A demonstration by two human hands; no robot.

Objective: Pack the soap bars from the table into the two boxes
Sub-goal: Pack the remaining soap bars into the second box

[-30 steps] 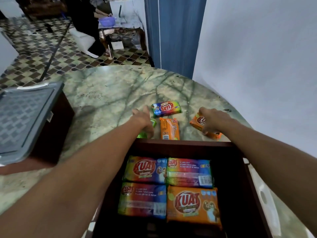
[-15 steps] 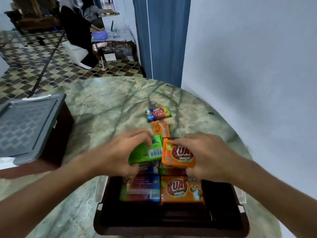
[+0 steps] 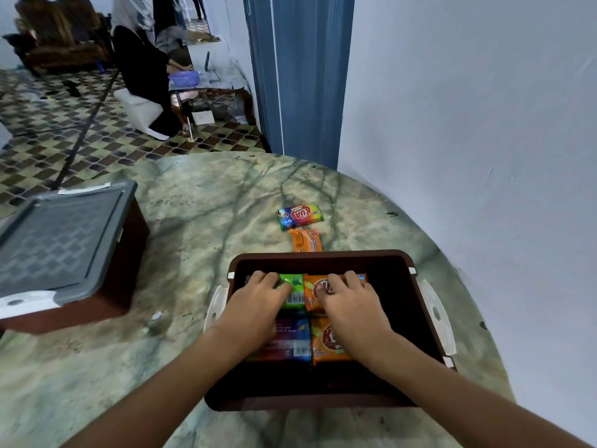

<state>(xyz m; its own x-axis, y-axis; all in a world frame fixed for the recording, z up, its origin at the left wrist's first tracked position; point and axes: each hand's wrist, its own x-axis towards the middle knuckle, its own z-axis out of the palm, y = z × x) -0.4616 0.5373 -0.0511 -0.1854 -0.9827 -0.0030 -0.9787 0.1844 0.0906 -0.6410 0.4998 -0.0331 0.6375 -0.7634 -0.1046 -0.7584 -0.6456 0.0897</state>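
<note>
Brown open box (image 3: 400, 263): left hand (image 3: 258, 305) presses green bar (image 3: 295, 291), right hand (image 3: 352, 305) presses orange bar (image 3: 311, 286); lidded box (image 3: 64, 240) well left

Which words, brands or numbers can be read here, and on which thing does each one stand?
"KUAT": multicoloured soap bar on the table.
"KU", partly covered: orange soap bar in the open box.
Logo under the right hand: mostly covered, unreadable.
Barcode digits on the green soap bar under the left hand: too small.
Orange soap bar on the table: blurred.
</note>
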